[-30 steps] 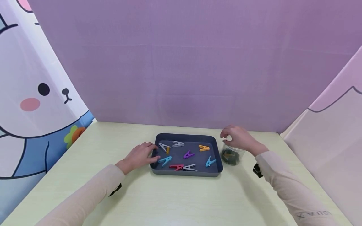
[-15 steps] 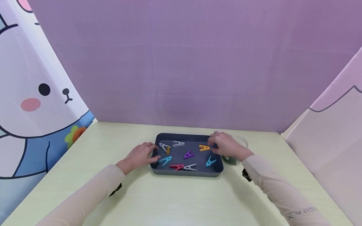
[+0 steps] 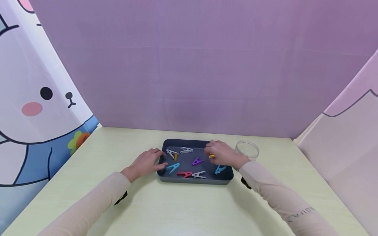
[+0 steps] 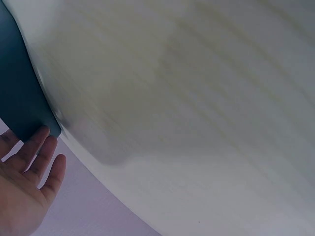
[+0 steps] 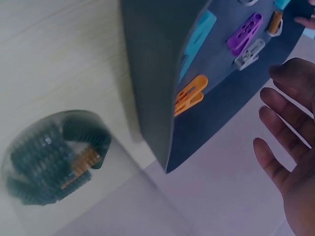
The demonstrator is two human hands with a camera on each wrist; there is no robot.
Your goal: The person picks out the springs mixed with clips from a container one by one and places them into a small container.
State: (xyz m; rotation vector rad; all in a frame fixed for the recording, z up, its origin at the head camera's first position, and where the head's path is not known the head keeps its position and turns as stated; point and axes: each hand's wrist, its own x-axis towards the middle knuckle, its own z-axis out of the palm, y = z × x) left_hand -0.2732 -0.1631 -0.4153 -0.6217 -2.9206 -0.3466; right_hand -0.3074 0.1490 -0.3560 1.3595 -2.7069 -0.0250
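Observation:
A dark grey tray point(image 3: 195, 181) holds several plastic clothespins. My left hand point(image 3: 145, 164) rests at its left rim, fingers loosely extended over the edge. Inside the tray's right part, my right hand point(image 3: 222, 153) hovers over an orange clothespin point(image 3: 211, 156) and partly hides it. In the right wrist view its fingers are spread and loosely bent, with nothing between them, apart from the orange clothespin. Nearby lie a purple clothespin point(image 3: 197, 161) and a blue one beneath the wrist. A small brown ribbed piece point(image 3: 175, 157) lies by a grey clothespin point(image 3: 170, 153).
Right of the tray stands a clear round jar point(image 3: 257, 152); dark ribbed pieces point(image 5: 39, 157) and a brown one show inside it in the right wrist view. A purple cloth wall point(image 3: 189, 82) rises behind the pale table point(image 3: 165, 209).
My right hand has moved left from above the jar, across the tray's right rim, to the orange clothespin. The left hand has stayed at the rim.

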